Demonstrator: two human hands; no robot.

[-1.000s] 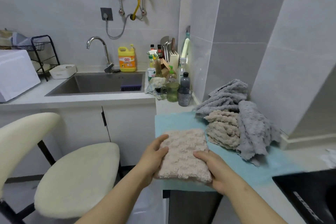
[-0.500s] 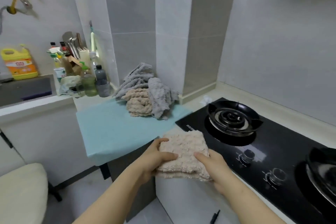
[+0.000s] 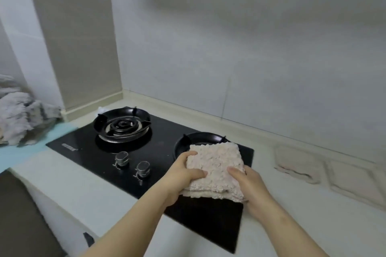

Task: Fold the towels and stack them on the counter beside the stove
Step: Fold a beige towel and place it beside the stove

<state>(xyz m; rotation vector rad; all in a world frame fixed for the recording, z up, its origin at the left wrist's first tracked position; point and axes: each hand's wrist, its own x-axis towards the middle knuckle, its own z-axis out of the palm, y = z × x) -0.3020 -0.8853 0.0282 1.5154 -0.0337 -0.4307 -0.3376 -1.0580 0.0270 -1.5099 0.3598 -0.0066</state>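
Curling round the towel [image 3: 215,167] at 9 and 3 o'clock, left hand [image 3: 181,175] and right hand [image 3: 248,183] hold it; seemingly soft, light, best supported underneath.

Beige nubby towel [image 3: 216,165], black glossy stove [image 3: 87,148], grey towels [image 3: 20,115], pale blue mat [image 3: 31,146]

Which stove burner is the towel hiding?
The right burner: the folded beige towel, gripped by the left hand and right hand, blocks most of it from view. The left burner shows whole.
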